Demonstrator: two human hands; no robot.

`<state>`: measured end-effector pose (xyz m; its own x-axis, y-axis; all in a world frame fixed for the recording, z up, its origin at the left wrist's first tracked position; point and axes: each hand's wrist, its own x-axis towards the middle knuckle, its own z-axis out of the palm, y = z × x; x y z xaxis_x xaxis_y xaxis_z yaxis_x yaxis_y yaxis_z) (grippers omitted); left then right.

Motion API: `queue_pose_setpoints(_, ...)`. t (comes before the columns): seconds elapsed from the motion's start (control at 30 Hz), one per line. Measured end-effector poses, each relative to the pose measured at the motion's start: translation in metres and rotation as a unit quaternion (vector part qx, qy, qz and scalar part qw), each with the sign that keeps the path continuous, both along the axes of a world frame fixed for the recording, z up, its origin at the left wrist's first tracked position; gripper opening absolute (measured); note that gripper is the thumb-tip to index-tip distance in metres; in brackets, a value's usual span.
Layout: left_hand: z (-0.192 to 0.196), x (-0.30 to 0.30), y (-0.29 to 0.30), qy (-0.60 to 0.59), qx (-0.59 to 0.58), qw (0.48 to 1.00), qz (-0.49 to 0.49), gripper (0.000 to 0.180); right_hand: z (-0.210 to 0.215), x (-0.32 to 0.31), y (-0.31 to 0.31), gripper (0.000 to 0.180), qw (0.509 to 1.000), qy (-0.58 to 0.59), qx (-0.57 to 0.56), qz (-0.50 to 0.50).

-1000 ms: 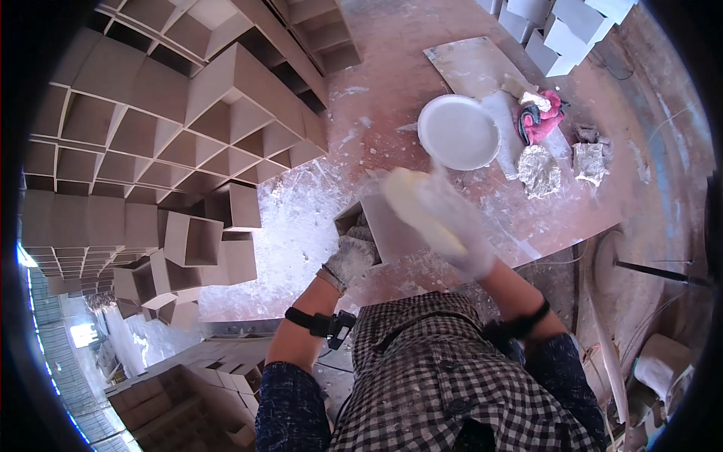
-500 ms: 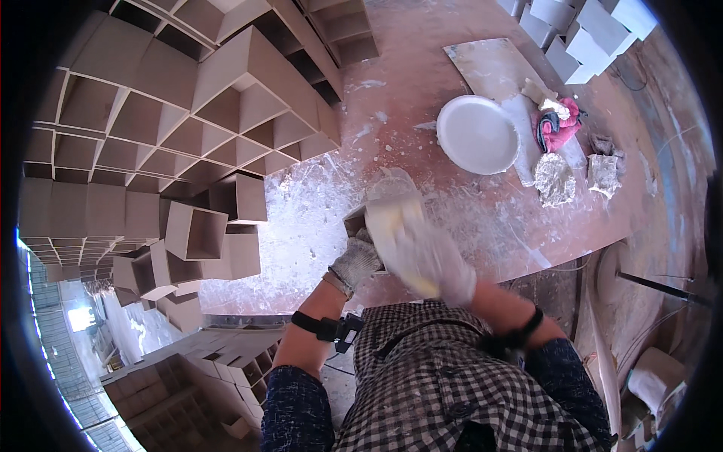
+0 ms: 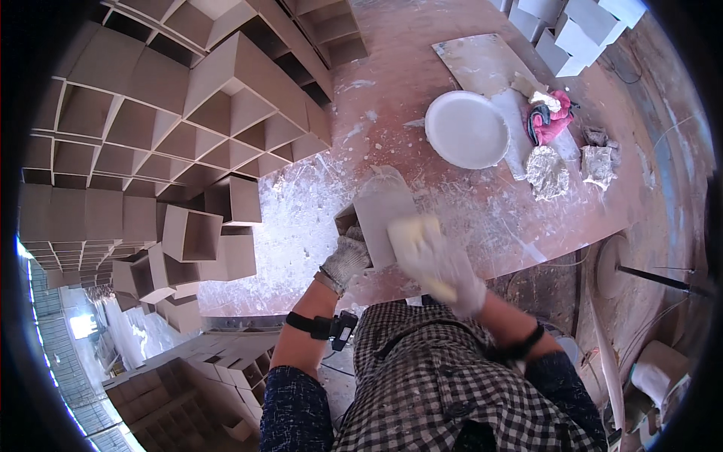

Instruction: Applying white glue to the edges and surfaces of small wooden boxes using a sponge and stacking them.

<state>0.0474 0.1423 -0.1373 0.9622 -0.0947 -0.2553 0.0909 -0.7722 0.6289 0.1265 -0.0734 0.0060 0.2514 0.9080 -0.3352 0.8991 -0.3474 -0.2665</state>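
Observation:
A small box (image 3: pixel 382 221) stands on the work table, its side facing up coated greyish white and its dark opening toward the left. My left hand (image 3: pixel 346 258), in a knitted glove, grips the box at that opening; some fingertips are hidden inside. In my gloved right hand (image 3: pixel 458 280) is a pale yellow block that looks like a sponge (image 3: pixel 411 239). It lies over the right edge of the coated side, and motion blurs both hand and block. Beyond the box sits a round white basin (image 3: pixel 468 129) with white stuff in it.
Brown open-fronted boxes (image 3: pixel 226 120) are stacked high along the left, with loose ones (image 3: pixel 192 233) lower down. White boxes (image 3: pixel 576 34) stand at the far right. A pink rag (image 3: pixel 550 120), crusted lumps (image 3: pixel 547 172) and a flat board (image 3: pixel 482 64) lie around the basin on the reddish table (image 3: pixel 392 83).
My right hand and the yellow block have shifted toward the right edge of the box, baring more of the coated side. The left hand keeps its hold. The whole view has shifted slightly.

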Motion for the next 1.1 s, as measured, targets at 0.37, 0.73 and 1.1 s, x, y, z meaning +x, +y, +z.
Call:
queue_pose_setpoints(0.37, 0.017, 0.032, -0.022, 0.028, -0.065, 0.997, -0.007, 0.043, -0.015, 0.016, -0.028, 0.039, 0.86, -0.066, 0.5, -0.076)
queue_pose_setpoints(0.73, 0.013, 0.005, -0.04, 0.037, -0.075, 0.996, 0.043, 0.042, -0.051, -0.033, -0.044, 0.035, 0.95, -0.083, 0.302, 0.01)
queue_pose_setpoints(1.1, 0.007, -0.002, -0.047, 0.044, -0.11, 0.991, 0.068, 0.04, -0.07, -0.051, -0.055, 0.035, 0.928, -0.041, 0.368, -0.052)
